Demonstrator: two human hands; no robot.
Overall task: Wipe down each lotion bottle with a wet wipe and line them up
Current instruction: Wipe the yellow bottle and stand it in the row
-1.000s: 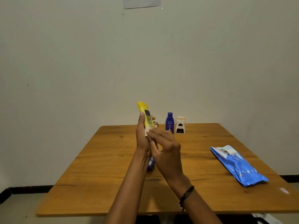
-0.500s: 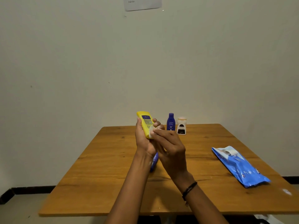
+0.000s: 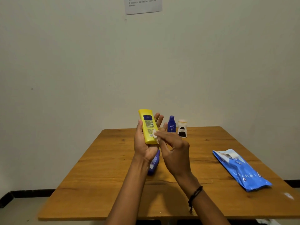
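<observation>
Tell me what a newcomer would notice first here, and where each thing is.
The yellow bottle stands out, held up above the table by the left hand while the right hand presses a white wet wipe to its lower label. Next comes the bright blue wipe pack lying on the table's right side. At the far edge, a small blue bottle and a white bottle stand side by side.

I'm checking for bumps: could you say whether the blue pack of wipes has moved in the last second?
No. The pack of wipes keeps its place near the right edge of the table, its far end by the same crack.
</observation>
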